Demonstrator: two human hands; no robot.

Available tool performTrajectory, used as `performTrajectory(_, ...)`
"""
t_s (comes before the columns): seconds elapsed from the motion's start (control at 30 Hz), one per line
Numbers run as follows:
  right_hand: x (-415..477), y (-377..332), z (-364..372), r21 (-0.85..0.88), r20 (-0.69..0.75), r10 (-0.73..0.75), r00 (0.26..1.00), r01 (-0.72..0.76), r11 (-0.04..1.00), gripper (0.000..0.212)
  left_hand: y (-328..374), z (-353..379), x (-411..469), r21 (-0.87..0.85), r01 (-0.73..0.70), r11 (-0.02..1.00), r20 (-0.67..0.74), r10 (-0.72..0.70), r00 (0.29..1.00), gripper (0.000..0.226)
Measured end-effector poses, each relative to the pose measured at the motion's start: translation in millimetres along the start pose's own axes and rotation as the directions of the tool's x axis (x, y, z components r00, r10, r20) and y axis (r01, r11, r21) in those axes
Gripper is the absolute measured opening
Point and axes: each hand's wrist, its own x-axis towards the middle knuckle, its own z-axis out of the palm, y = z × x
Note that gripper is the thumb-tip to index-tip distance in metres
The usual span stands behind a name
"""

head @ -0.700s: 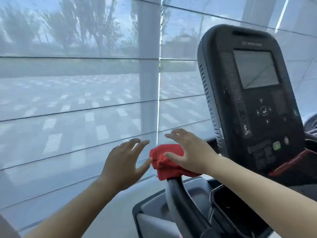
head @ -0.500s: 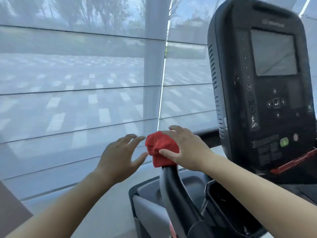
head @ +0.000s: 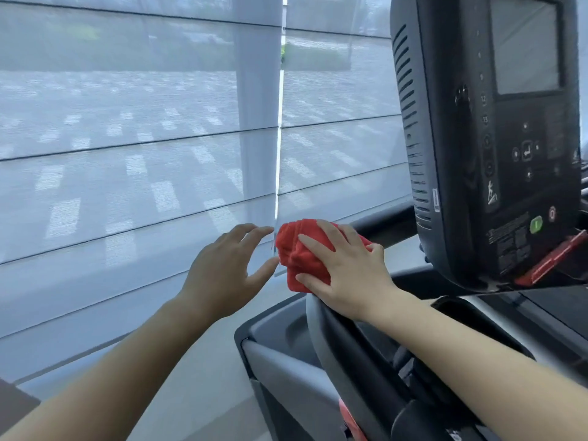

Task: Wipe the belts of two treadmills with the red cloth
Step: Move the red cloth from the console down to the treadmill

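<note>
The red cloth (head: 294, 249) lies bunched on the top end of the treadmill's grey handrail (head: 334, 342). My right hand (head: 343, 265) rests on the cloth with fingers spread over it and the thumb along its lower edge. Just left of the cloth, my left hand (head: 226, 268) hovers open with its fingertips almost touching the fabric. The treadmill's black console (head: 490, 138) stands upright at the right. No treadmill belt is in view.
A window with sheer grey roller blinds (head: 143, 154) fills the left and centre, close behind the handrail. The treadmill's grey front housing (head: 280, 354) sits below the hands. A red safety clip (head: 553, 259) hangs under the console.
The camera has moved closer and lower toward the handrail. My right hand has settled further onto the red cloth, and my left hand has come nearer to it.
</note>
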Motion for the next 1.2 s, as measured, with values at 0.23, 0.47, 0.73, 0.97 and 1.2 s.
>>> performTrajectory(0.23, -3.3, -3.6, -5.9, 0.024, 0.019, 0.185, 0.983, -0.186, 0.982, 0.084, -28.3, -5.4, 23.0, -0.086, -0.150, 0.985, 0.036, 0.153, 0.987, 0.051)
performTrajectory(0.47, 0.3, -22.8, 3.2, 0.119, 0.042, 0.332, 0.942, -0.335, 0.935, 0.076, -46.8, 1.5, 28.5, -0.227, -0.278, 0.934, 0.078, 0.301, 0.950, 0.050)
performTrajectory(0.73, -7.0, -47.9, -8.2, 0.059, -0.102, 0.407, 0.908, -0.402, 0.914, 0.049, -62.5, 10.6, 2.5, -0.330, -0.256, 0.908, 0.136, 0.314, 0.939, 0.052)
performTrajectory(0.97, -45.4, -78.3, -28.9, -0.028, -0.162, 0.276, 0.947, -0.284, 0.958, 0.056, -62.5, -23.9, -54.2, -0.332, -0.172, 0.927, 0.051, 0.200, 0.979, 0.055)
performTrajectory(1.2, -104.9, -110.9, -39.9, 0.277, -0.186, 0.032, 0.982, 0.022, 0.960, 0.056, -33.7, -37.9, -177.1, -0.312, 0.006, 0.950, -0.046, -0.022, 0.999, 0.054)
